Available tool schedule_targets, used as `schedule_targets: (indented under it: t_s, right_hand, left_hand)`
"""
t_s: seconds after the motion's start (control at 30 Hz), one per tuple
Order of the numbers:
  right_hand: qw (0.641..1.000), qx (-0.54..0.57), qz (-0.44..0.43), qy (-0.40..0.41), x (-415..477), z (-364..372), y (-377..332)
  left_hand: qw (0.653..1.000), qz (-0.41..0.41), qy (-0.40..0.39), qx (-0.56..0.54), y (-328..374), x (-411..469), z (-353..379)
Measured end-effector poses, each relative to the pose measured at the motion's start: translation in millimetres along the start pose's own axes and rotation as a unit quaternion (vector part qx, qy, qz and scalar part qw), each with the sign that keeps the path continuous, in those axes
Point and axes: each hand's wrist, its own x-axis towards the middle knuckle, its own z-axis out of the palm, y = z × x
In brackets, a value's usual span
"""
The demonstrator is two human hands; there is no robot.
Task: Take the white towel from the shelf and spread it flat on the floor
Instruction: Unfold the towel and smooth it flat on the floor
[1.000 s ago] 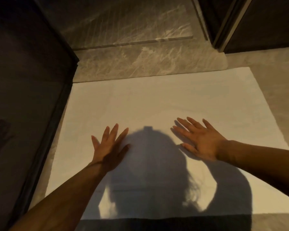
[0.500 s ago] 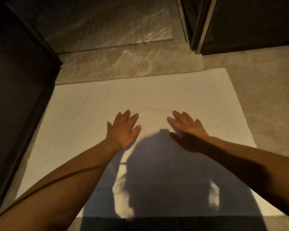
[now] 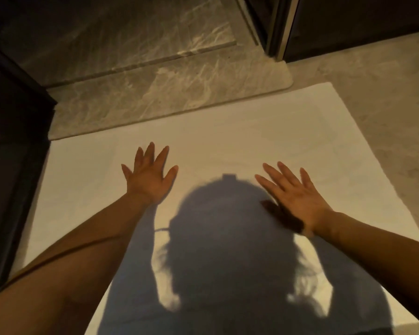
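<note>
White, soft-looking cloth fills the middle of the head view: the white rectangular towel point(image 3: 264, 141) lies opened out on the pale stone-look floor point(image 3: 385, 105), its far edge running just beside a low veined marble step point(image 3: 167, 97) and its left edge close along a dark flat panel point(image 3: 12, 165). Both hands rest on it palm down, apart from each other; the left hand point(image 3: 149, 178) has its fingers fanned wide, and the right hand point(image 3: 296, 198) is likewise splayed flat, neither one pinching or holding any fabric. That open, pressing posture suits smoothing, since flat palms would push out wrinkles without lifting the cloth. The towel looks thin and limp, with faint creases and what may be a woven border near the far right corner, though the dim warm light makes this hard to confirm. The person's own shadow covers the near part, hiding any folds there. The step is glossy and hard, rounded at its right corner. The spreading seems nearly finished.
</note>
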Motion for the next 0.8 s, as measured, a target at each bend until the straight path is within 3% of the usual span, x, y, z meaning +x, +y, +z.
schedule_targets:
  t_s: [0.13, 0.3, 0.4, 0.57, 0.8]
  right_hand:
    - [0.997, -0.017, 0.011, 0.069, 9, -4, -19]
    - [0.992, 0.043, 0.031, 0.114, 58, -17, -69]
    - [0.992, 0.057, 0.013, 0.108, 105, -26, -104]
    - [0.993, 0.065, -0.029, 0.095, 176, -31, -151]
    - [0.992, 0.038, -0.052, 0.106, 234, -32, -182]
  left_hand:
    - [0.999, -0.003, 0.019, -0.03, 0, -6, 15]
    - [0.993, 0.029, 0.065, -0.094, -14, 4, 10]
    - [0.99, 0.018, 0.106, -0.093, -39, 24, -1]
    - [0.995, 0.029, 0.081, -0.047, -80, 55, 0]
    - [0.991, 0.033, 0.126, -0.024, -83, 54, 7]
